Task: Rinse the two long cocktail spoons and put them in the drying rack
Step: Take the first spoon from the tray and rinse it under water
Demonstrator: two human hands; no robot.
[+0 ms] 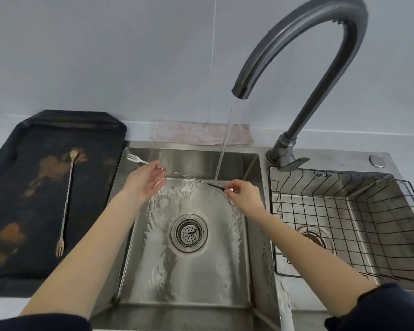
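Observation:
A long twisted silver cocktail spoon (pixel 184 176) is stretched across the left sink basin (pixel 225 278) under the running water. My left hand (pixel 142 181) pinches it near its forked end, which pokes out at the basin's back left. My right hand (pixel 243 194) grips its bowl end, right beside the water stream (pixel 225 144). A second, gold-toned cocktail spoon (pixel 67 201) lies lengthwise on the black tray (pixel 14 182) to the left, fork end nearest me. The black wire drying rack (pixel 349 225) sits in the right basin with nothing in it.
The curved dark tap (pixel 304 46) arches over the left basin with water running. A folded pinkish cloth (pixel 202 133) lies behind the sink by the wall. The round drain strainer (pixel 188 232) sits in the basin's middle. The tray carries brown stains.

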